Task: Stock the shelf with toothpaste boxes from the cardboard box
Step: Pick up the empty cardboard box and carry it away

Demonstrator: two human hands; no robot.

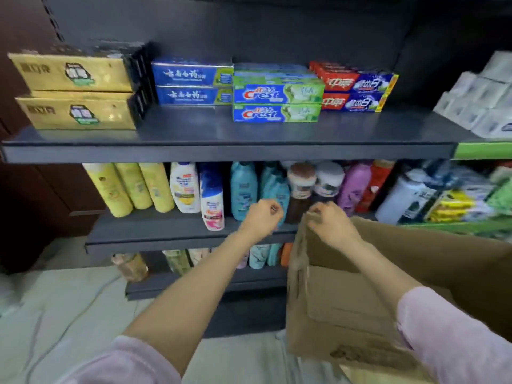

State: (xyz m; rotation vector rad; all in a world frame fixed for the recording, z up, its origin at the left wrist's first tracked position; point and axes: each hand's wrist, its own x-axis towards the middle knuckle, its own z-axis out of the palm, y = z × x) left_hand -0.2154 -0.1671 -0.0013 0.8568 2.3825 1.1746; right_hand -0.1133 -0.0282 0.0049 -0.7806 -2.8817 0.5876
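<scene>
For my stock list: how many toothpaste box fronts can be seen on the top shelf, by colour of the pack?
Gold boxes: 2
Blue boxes with white script: 2
Green and blue Crest boxes: 2
Red and blue boxes: 2
Total: 8 fronts in view; any boxes behind them cannot be counted.
</scene>
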